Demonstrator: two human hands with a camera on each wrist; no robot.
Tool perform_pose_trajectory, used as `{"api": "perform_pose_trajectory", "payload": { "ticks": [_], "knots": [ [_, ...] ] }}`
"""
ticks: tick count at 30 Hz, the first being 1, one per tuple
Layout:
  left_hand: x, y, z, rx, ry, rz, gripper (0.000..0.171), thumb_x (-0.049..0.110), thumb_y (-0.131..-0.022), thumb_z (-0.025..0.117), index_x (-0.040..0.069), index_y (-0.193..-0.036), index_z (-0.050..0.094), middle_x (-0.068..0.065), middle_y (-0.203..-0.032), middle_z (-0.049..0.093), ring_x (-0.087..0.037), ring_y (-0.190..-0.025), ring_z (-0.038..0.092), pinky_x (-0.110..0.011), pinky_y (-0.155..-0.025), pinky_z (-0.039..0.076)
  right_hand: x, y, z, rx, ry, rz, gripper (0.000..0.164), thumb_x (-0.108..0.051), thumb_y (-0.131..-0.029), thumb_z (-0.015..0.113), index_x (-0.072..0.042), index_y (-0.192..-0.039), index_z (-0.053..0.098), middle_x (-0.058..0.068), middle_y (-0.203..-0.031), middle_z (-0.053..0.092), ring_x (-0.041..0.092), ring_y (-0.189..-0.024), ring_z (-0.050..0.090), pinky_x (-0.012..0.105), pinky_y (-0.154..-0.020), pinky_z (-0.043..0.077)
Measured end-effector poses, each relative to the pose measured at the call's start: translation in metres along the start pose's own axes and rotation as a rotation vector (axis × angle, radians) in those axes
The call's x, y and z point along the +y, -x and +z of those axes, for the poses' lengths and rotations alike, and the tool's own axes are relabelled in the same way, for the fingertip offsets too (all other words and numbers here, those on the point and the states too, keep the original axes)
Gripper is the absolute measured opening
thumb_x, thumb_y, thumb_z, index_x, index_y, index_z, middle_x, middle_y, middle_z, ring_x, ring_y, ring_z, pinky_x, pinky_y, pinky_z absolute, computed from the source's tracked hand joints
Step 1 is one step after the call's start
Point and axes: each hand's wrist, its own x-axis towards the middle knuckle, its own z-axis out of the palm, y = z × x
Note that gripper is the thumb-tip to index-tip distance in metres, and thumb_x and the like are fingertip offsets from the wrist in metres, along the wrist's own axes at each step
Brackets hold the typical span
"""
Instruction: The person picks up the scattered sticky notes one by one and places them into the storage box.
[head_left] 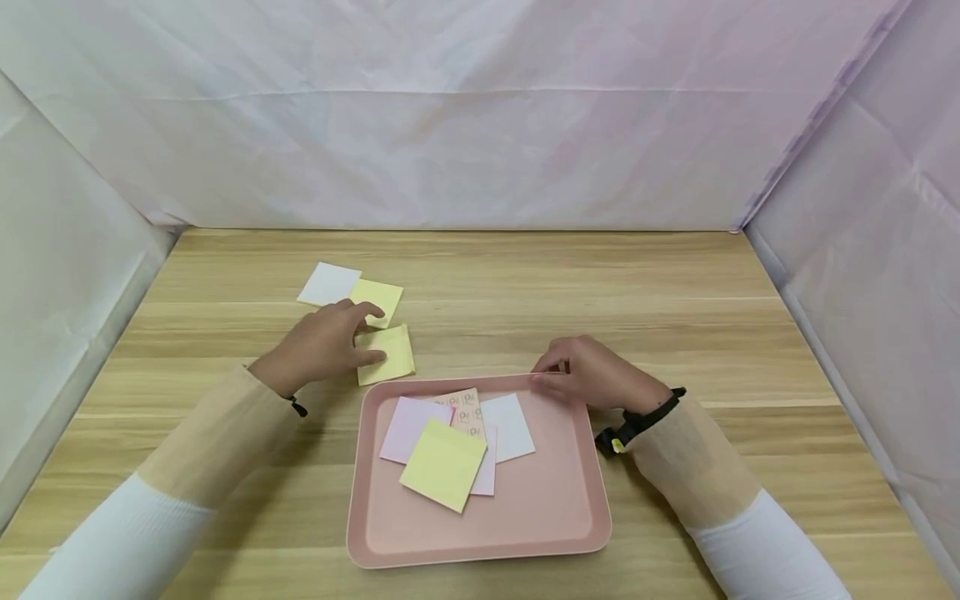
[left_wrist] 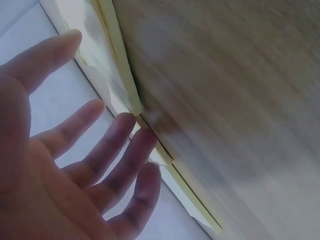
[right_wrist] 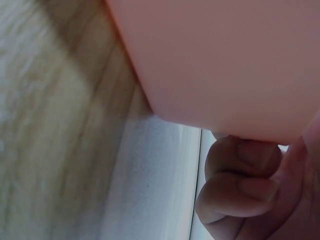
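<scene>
The left hand [head_left: 318,343] is hanging over a yellow notepad [head_left: 399,350], thumb and fingers sitting wide apart, gripping nothing. The pad is lying just past the pink tray [head_left: 547,504]. The right hand [head_left: 600,375], fingers bent, is pinching the tray's far edge.

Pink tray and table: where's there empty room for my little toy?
The wooden table is bare between the back cloth and the right hand. The pink tray is bare between its paper notes and its right wall. It's crowded where those notes overlap, and around the left hand, beside two yellow pads and a white pad.
</scene>
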Motion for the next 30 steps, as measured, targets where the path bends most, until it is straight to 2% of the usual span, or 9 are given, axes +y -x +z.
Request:
{"api": "perform_pose_trajectory", "payload": {
  "ticks": [7, 15, 30],
  "knots": [
    [0.004, 0.0004, -0.0004, -0.008, -0.068, -0.01, 0.067, 0.041, -0.081, 0.08, 0.011, -0.135, 0.057, -0.012, -0.11, 0.067, -0.032, -0.1, 0.063, -0.055, -0.08, 0.049, 0.0001, 0.0003, -0.0011, -0.004, -0.007, 0.008, 0.01, -0.022, -0.094, 0.071, -0.024, -0.093, 0.08, -0.008, -0.088, 0.069, 0.008, -0.081, 0.059, 0.027, -0.071, 0.05],
    [0.0062, 0.0013, 0.0013, 0.0, -0.062, -0.02, 0.064, 0.036, -0.082, 0.08, 0.011, -0.135, 0.056, -0.011, -0.114, 0.071, -0.036, -0.108, 0.063, -0.057, -0.083, 0.047, 0.0, -0.0001, -0.001, -0.007, -0.015, 0.009, 0.01, -0.021, -0.094, 0.07, -0.024, -0.094, 0.08, -0.007, -0.089, 0.069, 0.008, -0.081, 0.059, 0.027, -0.072, 0.05],
    [0.0051, 0.0015, 0.007, 0.003, -0.06, -0.012, 0.062, 0.034, -0.081, 0.081, 0.011, -0.134, 0.057, -0.009, -0.11, 0.073, -0.031, -0.105, 0.066, -0.054, -0.082, 0.047, -0.0009, 0.0006, 0.0013, -0.006, -0.014, 0.015, 0.009, -0.021, -0.094, 0.071, -0.024, -0.094, 0.08, -0.007, -0.089, 0.069, 0.008, -0.081, 0.059, 0.027, -0.071, 0.05]
  ]
}}
